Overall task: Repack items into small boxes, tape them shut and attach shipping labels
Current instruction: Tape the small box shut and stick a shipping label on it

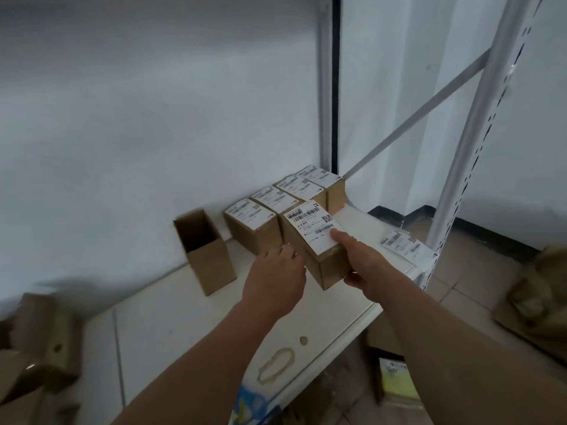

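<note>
Two forearms were in view, both bare to the frame edge; no sleeve, glove, watch or ring was visible. The left hand [274,279] and right hand [365,265] were uncovered. Fingernails could not be made out.

The right hand [356,256] grips a labelled box [319,250], the left hand [276,271] touching its left side. Just beyond the grip a row of labelled boxes [282,207] blocks the way to the wall. Left of it stands an open empty box [204,250], with bare shelf [171,317] between and nearer. Right of the grip, loose labels [402,243] lie, probably flat, before a shelf upright [454,179].
</note>
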`<state>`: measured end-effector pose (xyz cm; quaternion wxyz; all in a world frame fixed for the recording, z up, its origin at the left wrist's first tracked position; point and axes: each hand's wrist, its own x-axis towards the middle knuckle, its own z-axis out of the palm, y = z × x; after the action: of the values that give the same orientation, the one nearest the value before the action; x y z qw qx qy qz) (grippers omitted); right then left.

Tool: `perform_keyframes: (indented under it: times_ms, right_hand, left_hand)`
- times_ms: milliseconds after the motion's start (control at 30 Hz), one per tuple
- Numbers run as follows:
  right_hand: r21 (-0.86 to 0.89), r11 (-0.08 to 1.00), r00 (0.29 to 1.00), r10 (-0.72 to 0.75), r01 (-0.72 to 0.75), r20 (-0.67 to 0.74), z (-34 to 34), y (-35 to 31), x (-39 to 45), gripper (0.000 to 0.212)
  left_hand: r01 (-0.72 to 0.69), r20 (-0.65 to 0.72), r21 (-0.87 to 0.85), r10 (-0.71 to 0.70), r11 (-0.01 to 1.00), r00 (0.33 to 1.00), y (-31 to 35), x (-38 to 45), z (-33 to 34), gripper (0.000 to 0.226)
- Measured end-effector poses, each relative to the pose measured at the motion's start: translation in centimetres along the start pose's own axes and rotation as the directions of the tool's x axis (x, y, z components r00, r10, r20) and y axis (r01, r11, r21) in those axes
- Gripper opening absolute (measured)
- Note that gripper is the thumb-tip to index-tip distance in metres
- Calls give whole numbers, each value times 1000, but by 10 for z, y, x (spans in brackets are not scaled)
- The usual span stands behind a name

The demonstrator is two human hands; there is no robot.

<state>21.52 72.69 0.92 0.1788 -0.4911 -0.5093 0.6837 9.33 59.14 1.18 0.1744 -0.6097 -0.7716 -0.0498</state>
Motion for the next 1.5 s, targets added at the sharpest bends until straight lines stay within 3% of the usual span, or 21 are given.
perform_keyframes:
  times_ms: [300,533,1233,1400,1500]
  right_hand:
    - [40,999,998,-20,22,-61,-49,-23,104,53]
    - [35,999,993,-22,26,-113,-64,-32,150,48]
    - [112,992,977,-33,58,-209,-74,-49,176,27]
    - [131,988,979,-51,78,-195,-74,-52,183,31]
    - [36,996,975,-72,81,-212,-73,-49,194,46]
  left_hand:
    - [-93,-22,12,93,996,995,28,98,72,20]
    - [-127,-22,20,127,992,992,31,143,100,16]
    - [-95,23,11,95,995,995,40,183,126,25]
    - [-85,47,26,84,996,995,41,186,131,25]
    - [-80,62,31,78,996,995,43,190,134,24]
